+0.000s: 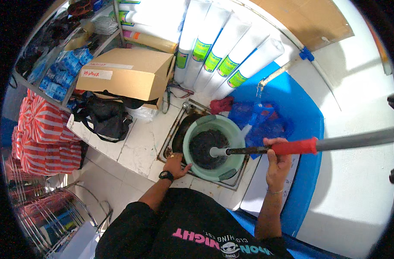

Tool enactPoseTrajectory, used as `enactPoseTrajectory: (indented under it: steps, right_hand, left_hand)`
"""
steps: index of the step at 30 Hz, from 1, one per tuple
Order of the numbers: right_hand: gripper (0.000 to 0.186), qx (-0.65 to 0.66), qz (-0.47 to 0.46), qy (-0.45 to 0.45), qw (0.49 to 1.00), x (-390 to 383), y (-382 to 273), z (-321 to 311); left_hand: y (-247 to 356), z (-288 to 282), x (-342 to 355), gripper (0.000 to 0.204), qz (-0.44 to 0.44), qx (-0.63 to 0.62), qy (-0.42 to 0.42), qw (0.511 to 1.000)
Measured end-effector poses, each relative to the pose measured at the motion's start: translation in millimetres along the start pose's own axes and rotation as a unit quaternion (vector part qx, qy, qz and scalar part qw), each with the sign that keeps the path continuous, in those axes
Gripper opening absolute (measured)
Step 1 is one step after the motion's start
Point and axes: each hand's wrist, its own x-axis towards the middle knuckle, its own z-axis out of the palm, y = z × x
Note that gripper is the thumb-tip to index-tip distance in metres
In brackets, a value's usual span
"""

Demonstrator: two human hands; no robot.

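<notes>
White tiles [141, 142] flank a pale green basin [236, 143] beneath a red-sleeved pole [298, 146].

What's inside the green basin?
Inside the green basin is a dark, rounded mass, with the pale lower end of the pole over it. I cannot tell what the mass is made of. It covers the basin's bottom, so nothing beneath it shows.

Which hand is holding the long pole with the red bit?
The right hand: its fingers wrap the pole beside the red section. The left hand, with a black watch at its wrist, is beside the green basin instead.
</notes>
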Motion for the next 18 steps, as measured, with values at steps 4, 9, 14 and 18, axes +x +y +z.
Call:
enactPoseTrajectory:
  steps: [4, 9, 14, 18]
  right_hand:
    - [0.049, -0.063, -0.032, 0.069, 0.995, 4.6, -28.2, -27.6]
    - [0.054, -0.054, -0.141, 0.210, 0.966, 16.6, -48.7, -58.1]
    - [0.053, -0.024, -0.002, 0.064, 0.998, 1.8, -9.1, -9.8]
    - [0.049, -0.025, -0.009, 0.040, 0.999, -3.2, -8.8, -6.7]
  left_hand:
    - [3.9, -1.9, -0.3, 0.074, -0.014, 0.017, -0.009, 1.000]
    - [9.4, -6.3, -0.3, 0.077, -0.019, 0.029, -0.026, 0.999]
    - [5.4, -4.6, 0.6, 0.072, -0.013, 0.004, 0.005, 1.000]
    - [0.8, 0.1, -0.1, 0.076, -0.019, -0.010, -0.012, 1.000]
